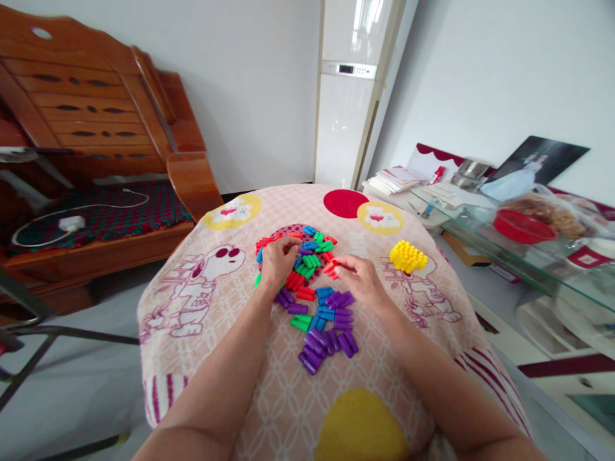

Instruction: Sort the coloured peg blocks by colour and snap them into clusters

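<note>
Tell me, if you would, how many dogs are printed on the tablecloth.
2: one dog lies left of the left hand; the other dog lies right of the right hand, partly covered by the yellow pieces. The arms may hide more.

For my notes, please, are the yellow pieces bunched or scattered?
Bunched: the yellow pieces sit tightly together, right of the right hand.

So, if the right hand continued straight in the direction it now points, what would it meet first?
Beyond the short red plastic-looking cylinders at its fingertips, the right hand would probably first meet the short green plastic-looking cylinders to their left, though the depth is unclear.
</note>
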The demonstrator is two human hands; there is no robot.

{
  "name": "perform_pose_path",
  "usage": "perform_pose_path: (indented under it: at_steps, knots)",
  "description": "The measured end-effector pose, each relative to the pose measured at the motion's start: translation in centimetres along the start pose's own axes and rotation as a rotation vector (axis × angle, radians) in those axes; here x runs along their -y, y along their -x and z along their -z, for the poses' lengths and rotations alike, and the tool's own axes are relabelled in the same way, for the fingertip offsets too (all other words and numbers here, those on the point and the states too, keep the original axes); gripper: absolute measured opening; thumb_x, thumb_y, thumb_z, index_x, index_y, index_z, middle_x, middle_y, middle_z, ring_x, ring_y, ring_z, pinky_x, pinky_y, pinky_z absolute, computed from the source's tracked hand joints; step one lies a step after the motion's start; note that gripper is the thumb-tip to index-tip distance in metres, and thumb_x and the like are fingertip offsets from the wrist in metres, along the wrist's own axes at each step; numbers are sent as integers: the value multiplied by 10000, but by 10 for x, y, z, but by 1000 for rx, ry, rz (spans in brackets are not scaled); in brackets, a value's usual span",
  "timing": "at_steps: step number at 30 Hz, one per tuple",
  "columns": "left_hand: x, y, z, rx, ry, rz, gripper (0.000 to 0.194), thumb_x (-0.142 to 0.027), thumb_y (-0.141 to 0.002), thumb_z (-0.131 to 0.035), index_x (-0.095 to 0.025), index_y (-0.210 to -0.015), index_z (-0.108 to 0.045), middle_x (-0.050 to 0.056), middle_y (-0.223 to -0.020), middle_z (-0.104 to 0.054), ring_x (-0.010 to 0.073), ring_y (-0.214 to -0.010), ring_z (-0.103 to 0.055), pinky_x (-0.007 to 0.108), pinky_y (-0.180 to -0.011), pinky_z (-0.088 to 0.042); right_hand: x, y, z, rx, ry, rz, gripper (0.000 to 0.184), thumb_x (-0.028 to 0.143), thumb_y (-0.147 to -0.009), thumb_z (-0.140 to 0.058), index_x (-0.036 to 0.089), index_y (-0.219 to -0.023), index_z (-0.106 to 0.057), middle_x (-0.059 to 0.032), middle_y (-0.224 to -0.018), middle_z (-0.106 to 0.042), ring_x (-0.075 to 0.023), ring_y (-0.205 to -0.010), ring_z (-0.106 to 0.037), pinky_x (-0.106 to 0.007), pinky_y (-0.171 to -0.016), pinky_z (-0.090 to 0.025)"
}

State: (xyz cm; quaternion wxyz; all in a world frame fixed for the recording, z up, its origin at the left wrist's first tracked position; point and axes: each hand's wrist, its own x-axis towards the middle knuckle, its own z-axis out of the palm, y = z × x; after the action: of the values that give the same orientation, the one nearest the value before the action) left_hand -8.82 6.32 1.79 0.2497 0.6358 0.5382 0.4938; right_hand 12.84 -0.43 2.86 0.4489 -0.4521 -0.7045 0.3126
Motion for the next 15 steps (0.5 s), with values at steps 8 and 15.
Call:
perform_pose_path:
  at_steps: [8, 15]
  knots:
    - [-8, -1, 11, 216, -191, -122, 239, -266, -817, -570, -170, -952, -744, 24, -795, -738, 154, -686, -641, 251, -664, -487, -26, -10, 48, -60, 754, -229, 235, 143, -829, -548, 191, -944, -747, -82, -908, -765, -235, -908, -692, -299, -791, -470]
    - [-21, -2, 26, 505, -468, -231, 204, -212, -810, -569, -190, -909, -745, 21, -878, -749, 166, -787, -658, 248, -729, -471, -11, -9, 82, 158, 1037, -335, 204, 91, -759, -587, 182, -830, -755, -95, -897, -762, -205, -846, -668, -267, -656, -369]
